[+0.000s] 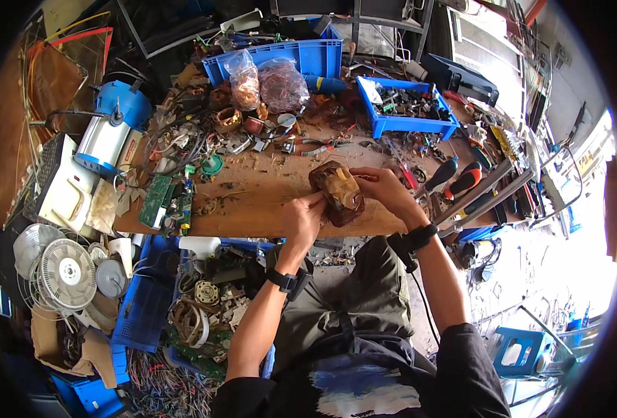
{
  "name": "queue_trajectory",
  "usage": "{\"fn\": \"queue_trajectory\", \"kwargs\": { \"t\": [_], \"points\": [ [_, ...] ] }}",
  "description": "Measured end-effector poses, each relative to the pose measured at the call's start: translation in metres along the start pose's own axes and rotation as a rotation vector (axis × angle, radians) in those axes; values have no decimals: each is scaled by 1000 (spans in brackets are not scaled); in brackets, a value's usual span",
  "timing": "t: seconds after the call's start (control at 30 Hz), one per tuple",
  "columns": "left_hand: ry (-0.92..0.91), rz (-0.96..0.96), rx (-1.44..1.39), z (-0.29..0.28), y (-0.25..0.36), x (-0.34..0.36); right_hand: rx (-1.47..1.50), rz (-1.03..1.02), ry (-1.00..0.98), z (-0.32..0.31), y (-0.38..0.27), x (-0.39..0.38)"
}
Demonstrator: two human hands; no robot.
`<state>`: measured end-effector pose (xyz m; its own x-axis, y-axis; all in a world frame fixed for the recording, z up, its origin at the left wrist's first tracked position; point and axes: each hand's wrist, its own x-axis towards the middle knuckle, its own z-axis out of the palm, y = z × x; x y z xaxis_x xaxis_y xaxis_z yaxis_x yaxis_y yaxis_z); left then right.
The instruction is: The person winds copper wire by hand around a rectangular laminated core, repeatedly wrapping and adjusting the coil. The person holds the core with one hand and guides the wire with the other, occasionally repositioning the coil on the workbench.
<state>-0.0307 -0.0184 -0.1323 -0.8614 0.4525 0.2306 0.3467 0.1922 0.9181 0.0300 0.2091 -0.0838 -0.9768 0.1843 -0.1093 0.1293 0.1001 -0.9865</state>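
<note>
Over the front edge of the wooden bench (252, 198), both hands hold what looks like a transformer coil (337, 187), a chunky brown block with yellowish wrapping on its upper face and a dark reddish side. My left hand (304, 221) pinches its lower left side, fingers closed. My right hand (383, 188) grips it from the right, with fingers bent against its upper edge. The fingertips behind the block are hidden. Beyond it, pliers with red handles (326, 146) lie on the bench among scraps.
Blue bins (280, 59) and a blue tray of small parts (407, 125) stand at the back. Screwdrivers (442, 174) and bars crowd the right side. Green circuit boards (156, 202) lie at left. Below are a fan grille (68, 274) and a crate of scrap (214, 299).
</note>
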Motion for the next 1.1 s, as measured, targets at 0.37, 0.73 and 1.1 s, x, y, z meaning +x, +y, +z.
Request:
{"fn": "queue_trajectory", "kwargs": {
  "t": [0.37,0.73,1.1],
  "points": [
    [-129,-23,-345,-26,-4,-19,-162,-265,286,-11,-23,8],
    [152,389,-30,-37,62,-2,-321,-491,57,59,-111,-4],
    [123,272,259,-46,-19,-35,-430,-508,131,73,-88,-26]
  ]
}}
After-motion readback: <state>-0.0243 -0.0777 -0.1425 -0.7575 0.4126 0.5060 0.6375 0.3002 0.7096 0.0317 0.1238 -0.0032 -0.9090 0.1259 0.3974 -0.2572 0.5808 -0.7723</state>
